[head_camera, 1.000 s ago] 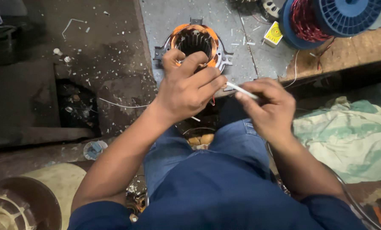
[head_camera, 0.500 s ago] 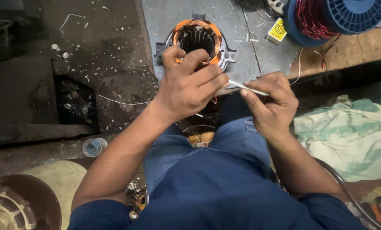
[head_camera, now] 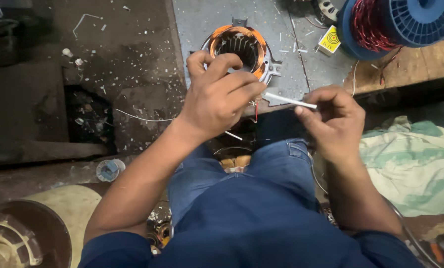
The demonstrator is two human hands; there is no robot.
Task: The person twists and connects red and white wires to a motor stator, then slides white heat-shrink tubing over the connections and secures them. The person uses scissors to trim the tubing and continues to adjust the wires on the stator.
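Here my left hand (head_camera: 217, 94) curls over the near rim of the stator (head_camera: 239, 47). My right hand (head_camera: 333, 121) pinches a thin white strip (head_camera: 289, 100), fingers closed.

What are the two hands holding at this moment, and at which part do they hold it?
The right hand pinches a thin white strip at its right end. The left hand grips the front rim of the round motor stator and meets the strip's other end.

A small yellow box (head_camera: 329, 41) with a red target mark lies on the grey surface (head_camera: 286, 20), beside the blue wire spool (head_camera: 395, 22).
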